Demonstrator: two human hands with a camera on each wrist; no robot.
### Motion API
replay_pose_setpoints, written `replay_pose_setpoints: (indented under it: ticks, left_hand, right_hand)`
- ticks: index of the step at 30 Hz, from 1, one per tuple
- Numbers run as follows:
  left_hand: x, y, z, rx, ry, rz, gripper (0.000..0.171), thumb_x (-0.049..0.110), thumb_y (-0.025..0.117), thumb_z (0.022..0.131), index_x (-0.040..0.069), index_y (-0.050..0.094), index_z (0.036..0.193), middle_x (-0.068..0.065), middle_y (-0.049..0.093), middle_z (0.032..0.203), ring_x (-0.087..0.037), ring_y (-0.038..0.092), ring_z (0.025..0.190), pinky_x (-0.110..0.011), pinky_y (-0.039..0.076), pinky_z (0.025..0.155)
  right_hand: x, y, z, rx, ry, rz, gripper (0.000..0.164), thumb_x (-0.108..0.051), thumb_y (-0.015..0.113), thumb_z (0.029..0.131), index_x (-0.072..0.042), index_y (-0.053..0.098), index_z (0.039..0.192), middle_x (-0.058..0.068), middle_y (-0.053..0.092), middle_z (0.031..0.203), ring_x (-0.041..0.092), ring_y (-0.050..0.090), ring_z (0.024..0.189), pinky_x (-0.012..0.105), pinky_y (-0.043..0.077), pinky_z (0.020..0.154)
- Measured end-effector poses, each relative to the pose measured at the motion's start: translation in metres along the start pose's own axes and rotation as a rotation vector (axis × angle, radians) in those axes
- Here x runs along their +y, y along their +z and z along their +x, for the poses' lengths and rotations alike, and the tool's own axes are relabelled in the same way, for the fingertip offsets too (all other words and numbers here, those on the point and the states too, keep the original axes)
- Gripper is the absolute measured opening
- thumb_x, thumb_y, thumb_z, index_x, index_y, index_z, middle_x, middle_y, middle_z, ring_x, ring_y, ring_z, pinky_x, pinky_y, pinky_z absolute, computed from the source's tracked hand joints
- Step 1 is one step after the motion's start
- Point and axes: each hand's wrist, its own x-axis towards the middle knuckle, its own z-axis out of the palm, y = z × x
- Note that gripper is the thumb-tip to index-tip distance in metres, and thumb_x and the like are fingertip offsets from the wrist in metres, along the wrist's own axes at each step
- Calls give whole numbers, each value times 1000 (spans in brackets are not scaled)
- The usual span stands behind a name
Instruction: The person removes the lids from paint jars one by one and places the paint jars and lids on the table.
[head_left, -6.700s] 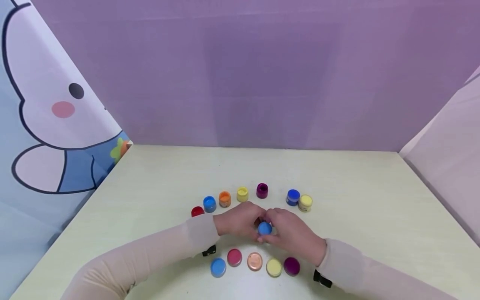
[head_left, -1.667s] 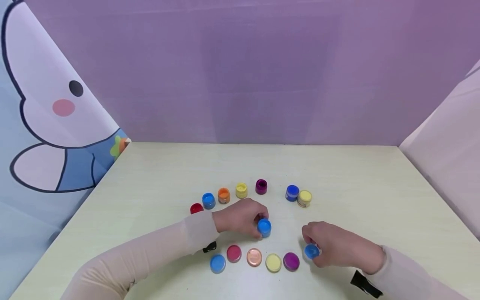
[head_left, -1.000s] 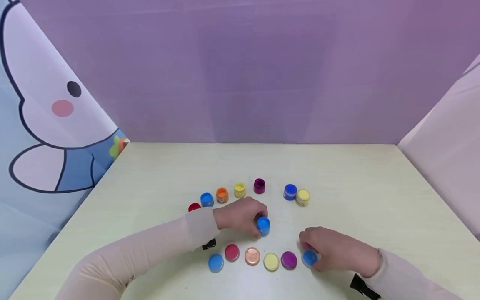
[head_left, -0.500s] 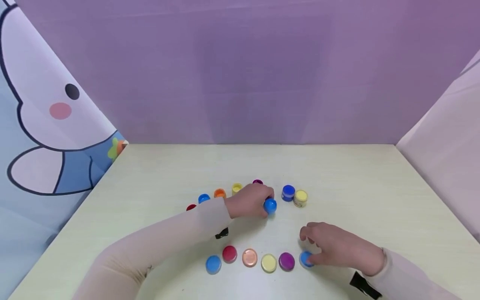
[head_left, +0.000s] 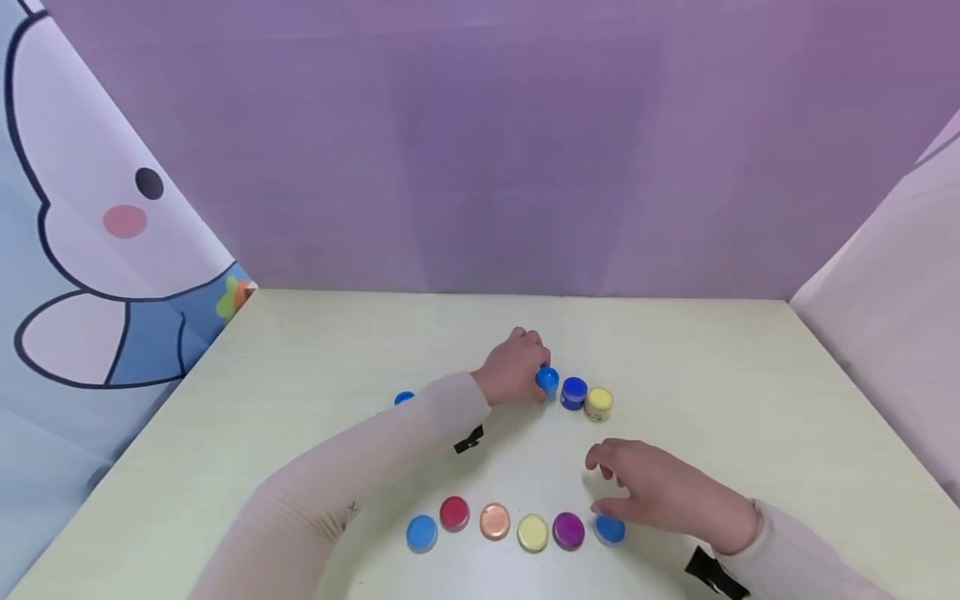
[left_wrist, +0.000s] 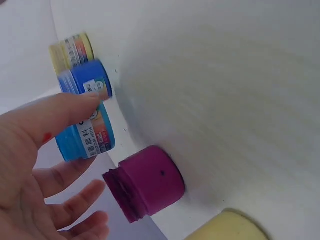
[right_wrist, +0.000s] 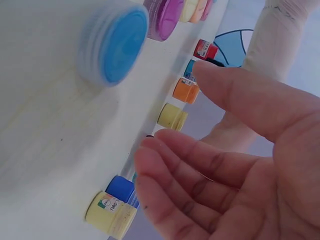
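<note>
Near the back of the group, my left hand [head_left: 513, 371] pinches a light-blue paint jar [left_wrist: 90, 137] between thumb and fingers. That jar is beside a dark-blue paint jar [head_left: 573, 393] and a pale-yellow paint jar [head_left: 598, 404], both with their lids on. A lidless purple paint jar [left_wrist: 152, 182] stands on its other side. My right hand [head_left: 660, 487] hovers at the right, fingers parted and holding nothing. Just by its thumb lies a blue lid [head_left: 610, 529], which the right wrist view shows as a blue lid [right_wrist: 125, 45] flat on the table.
A front row holds more lids: blue [head_left: 422, 533], red [head_left: 453, 514], peach [head_left: 494, 522], yellow [head_left: 533, 533] and purple [head_left: 569, 531]. Behind the left forearm stand lidless jars, among them red [right_wrist: 204, 48], orange [right_wrist: 185, 90] and yellow [right_wrist: 171, 116]. A purple backdrop closes the table's far side.
The left hand, first working with the right on the light-blue jar, has carried it back and right beside the dark-blue one. The right hand brought the blue lid to the row's end and let go.
</note>
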Motion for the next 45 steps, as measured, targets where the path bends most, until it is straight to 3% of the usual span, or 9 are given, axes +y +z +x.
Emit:
replay_pose_setpoints:
  ticks: [7, 21, 25, 30, 37, 45]
  left_hand:
    - [-5, 4, 10, -51, -23, -8, 37, 39, 74, 72, 16, 63, 99, 5, 49, 88, -13, 39, 84, -22, 36, 70]
    - [-7, 7, 14, -93, -36, -49, 42, 38, 76, 70, 16, 61, 102, 6, 54, 91, -13, 43, 85, -23, 38, 72]
    - [-5, 1, 15, -94, -13, -59, 51, 40, 76, 69, 17, 57, 110, 4, 54, 101, -13, 44, 91, -24, 39, 76]
    - [7, -8, 17, -102, 62, -91, 56, 39, 75, 71, 17, 54, 117, 2, 54, 110, -13, 43, 96, -23, 39, 80]
    - [25, -11, 19, -135, 114, -41, 46, 37, 74, 73, 17, 57, 111, 7, 56, 102, -10, 43, 91, -20, 37, 76]
    - [26, -12, 18, -147, 113, -27, 30, 33, 74, 74, 18, 61, 96, 11, 54, 86, -10, 43, 84, -20, 36, 70]
  right_hand:
    - [0, 1, 0, 13, 10, -4, 33, -31, 70, 78, -9, 57, 100, -7, 52, 81, 7, 46, 69, 27, 44, 60]
    - [4, 1, -3, 25, 9, 8, 32, -29, 69, 78, -8, 57, 99, -6, 52, 80, 10, 48, 69, 27, 44, 59]
    - [6, 0, -5, 38, -2, -7, 31, -29, 69, 78, -8, 57, 98, -6, 52, 80, 9, 47, 68, 27, 44, 60]
    - [8, 0, -6, 38, -4, 3, 31, -28, 69, 78, -8, 57, 98, -5, 52, 80, 9, 48, 69, 27, 44, 60]
    - [8, 0, -8, 52, -25, 18, 32, -28, 70, 78, -7, 57, 98, -6, 51, 81, 9, 48, 69, 27, 44, 60]
    - [9, 1, -9, 77, -36, -4, 31, -27, 71, 77, -8, 57, 96, -7, 51, 80, 7, 47, 69, 26, 43, 60]
